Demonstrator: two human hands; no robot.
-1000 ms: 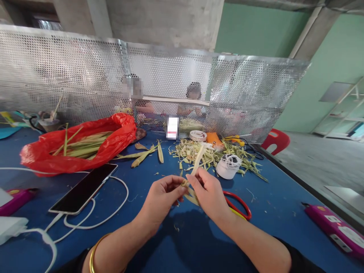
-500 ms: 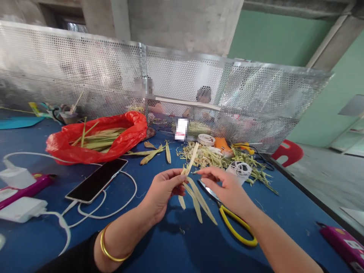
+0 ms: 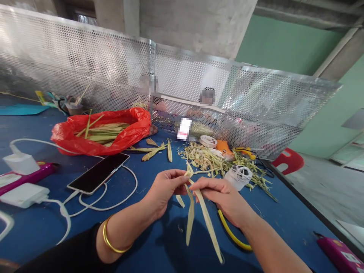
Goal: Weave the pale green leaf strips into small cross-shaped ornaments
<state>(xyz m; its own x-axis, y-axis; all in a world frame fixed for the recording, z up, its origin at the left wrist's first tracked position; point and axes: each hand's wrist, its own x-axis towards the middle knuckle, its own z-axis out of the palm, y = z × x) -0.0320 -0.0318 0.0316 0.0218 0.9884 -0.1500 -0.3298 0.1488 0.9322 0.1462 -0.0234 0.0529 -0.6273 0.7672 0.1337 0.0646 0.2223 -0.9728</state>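
Pale dried leaf strips point(image 3: 190, 218) hang from my left hand point(image 3: 166, 191), which pinches them together at their upper end between thumb and fingers. My right hand point(image 3: 222, 197) is close against it, thumb and forefinger closed on one long leaf strip point(image 3: 209, 223) that slants down to the right. A short folded piece stands up above the left fingertips. Beneath my right hand lie scissors with yellow handles point(image 3: 231, 233); their blades are hidden. A gold bangle point(image 3: 109, 239) circles my left wrist.
A red plastic bag point(image 3: 65, 136) of long leaves sits back left. Nearer are a phone point(image 3: 99, 172), white cables and chargers point(image 3: 25, 195). Leaf scraps point(image 3: 204, 157), a tape roll point(image 3: 208, 141) and a white cord coil point(image 3: 239, 176) lie right. A perforated metal screen point(image 3: 182, 68) stands behind; people sit beyond it.
My right hand has moved left and taken hold of a leaf strip near the left fingertips. The strip that pointed upward no longer stands up; a long one now slants down to the right.
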